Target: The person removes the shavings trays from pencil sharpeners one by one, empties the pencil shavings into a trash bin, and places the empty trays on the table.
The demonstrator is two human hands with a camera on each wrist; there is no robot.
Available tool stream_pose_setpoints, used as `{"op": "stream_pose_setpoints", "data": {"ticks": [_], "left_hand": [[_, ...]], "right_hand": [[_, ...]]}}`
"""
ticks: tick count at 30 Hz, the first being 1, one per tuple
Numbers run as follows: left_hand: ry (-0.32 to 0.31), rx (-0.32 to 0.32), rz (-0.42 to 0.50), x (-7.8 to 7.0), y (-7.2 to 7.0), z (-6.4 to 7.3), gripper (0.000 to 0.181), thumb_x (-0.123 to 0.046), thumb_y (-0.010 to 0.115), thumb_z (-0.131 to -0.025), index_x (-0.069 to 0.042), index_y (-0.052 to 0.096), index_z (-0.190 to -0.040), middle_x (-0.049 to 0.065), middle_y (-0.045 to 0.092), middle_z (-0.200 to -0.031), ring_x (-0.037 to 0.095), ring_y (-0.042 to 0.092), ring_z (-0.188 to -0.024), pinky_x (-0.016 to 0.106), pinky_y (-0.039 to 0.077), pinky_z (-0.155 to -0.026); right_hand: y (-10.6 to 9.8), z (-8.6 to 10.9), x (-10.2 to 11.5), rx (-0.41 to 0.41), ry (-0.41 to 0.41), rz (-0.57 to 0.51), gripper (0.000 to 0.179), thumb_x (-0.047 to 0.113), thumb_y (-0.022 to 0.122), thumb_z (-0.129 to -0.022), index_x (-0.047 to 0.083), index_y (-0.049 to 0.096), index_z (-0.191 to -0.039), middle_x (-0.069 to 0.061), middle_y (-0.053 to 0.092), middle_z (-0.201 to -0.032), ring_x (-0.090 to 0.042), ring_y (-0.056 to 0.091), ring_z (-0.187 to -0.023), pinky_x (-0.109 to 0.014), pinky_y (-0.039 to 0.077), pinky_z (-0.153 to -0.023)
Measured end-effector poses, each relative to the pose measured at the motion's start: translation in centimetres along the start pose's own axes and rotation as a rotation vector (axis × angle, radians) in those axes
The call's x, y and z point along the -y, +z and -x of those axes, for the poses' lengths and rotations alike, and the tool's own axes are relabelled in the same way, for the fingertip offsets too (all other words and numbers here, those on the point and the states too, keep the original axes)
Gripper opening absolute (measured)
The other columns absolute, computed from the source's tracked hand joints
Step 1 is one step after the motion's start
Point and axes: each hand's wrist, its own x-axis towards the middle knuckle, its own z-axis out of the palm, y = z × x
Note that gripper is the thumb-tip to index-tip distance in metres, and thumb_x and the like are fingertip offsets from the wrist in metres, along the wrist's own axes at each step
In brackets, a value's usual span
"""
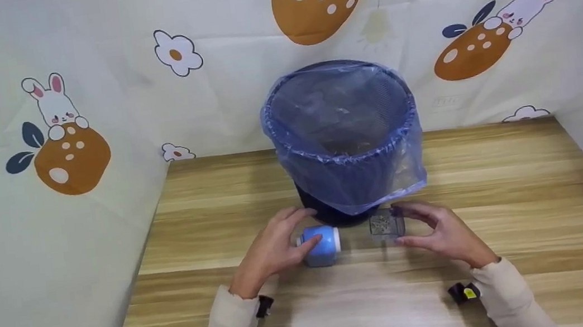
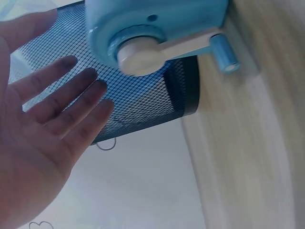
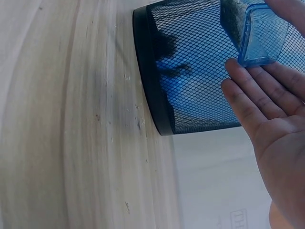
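A blue hand-crank pencil sharpener (image 1: pixel 320 245) stands on the table, its white crank arm and blue knob showing in the left wrist view. Right at it is my left hand (image 1: pixel 278 245), fingers straight and spread in the left wrist view (image 2: pixel 52 109); contact is hard to tell. My right hand (image 1: pixel 438 227) pinches a clear shavings drawer (image 1: pixel 385 224) between thumb and fingertips, just off the sharpener's right side. Dark pencil shavings lie in the drawer, which the right wrist view shows tilted (image 3: pixel 259 36) in front of the bin.
Behind both hands stands a black mesh bin (image 1: pixel 341 218) lined with a translucent blue bag (image 1: pixel 350 178). Printed cloth walls (image 1: pixel 206 113) enclose the wooden table (image 1: pixel 208 214) at the back and sides. Small specks lie on the wood in the right wrist view.
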Motion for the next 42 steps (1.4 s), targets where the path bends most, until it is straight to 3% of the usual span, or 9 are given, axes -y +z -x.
{"op": "stream_pose_setpoints", "data": {"ticks": [10, 19, 33, 42], "left_hand": [[0.161, -0.293, -0.014, -0.2, -1.7, -0.7, 0.031, -0.011, 0.074, -0.087, -0.001, 0.069, -0.116, 0.011, 0.069, -0.114, 0.026, 0.063, -0.11, 0.04, 0.052, -0.097], [0.196, -0.497, -0.012, -0.9, -3.6, -1.3, 0.027, -0.002, 0.074, -0.084, 0.0, 0.07, -0.111, 0.013, 0.068, -0.112, 0.025, 0.063, -0.108, 0.038, 0.052, -0.096], [0.232, -0.643, 0.008, -3.4, -6.6, -3.2, 0.027, -0.007, 0.069, -0.089, 0.0, 0.069, -0.115, 0.014, 0.065, -0.121, 0.027, 0.058, -0.118, 0.038, 0.046, -0.104], [0.275, -0.631, -0.026, -4.1, -6.9, -4.5, 0.033, -0.01, 0.068, -0.09, -0.001, 0.067, -0.122, 0.019, 0.062, -0.128, 0.032, 0.054, -0.126, 0.04, 0.04, -0.112]], "right_hand": [[-0.9, 0.2, 0.4, -0.024, -0.015, 0.011, 0.058, -0.002, 0.082, -0.076, -0.006, 0.06, -0.129, -0.023, 0.064, -0.125, -0.009, 0.061, -0.117, -0.018, 0.045, -0.102], [-1.8, 0.6, 0.6, -0.043, 0.032, 0.035, 0.06, -0.001, 0.082, -0.076, -0.006, 0.058, -0.131, -0.023, 0.063, -0.128, -0.004, 0.06, -0.116, -0.016, 0.043, -0.102], [-3.8, 1.0, 1.3, -0.082, 0.076, 0.05, 0.061, -0.005, 0.08, -0.077, -0.009, 0.056, -0.132, -0.027, 0.063, -0.125, -0.003, 0.062, -0.113, -0.015, 0.045, -0.1], [-4.8, 1.0, 1.7, -0.073, 0.107, 0.068, 0.061, 0.0, 0.081, -0.078, -0.007, 0.056, -0.133, -0.025, 0.062, -0.129, -0.001, 0.061, -0.114, -0.015, 0.044, -0.101]]}}
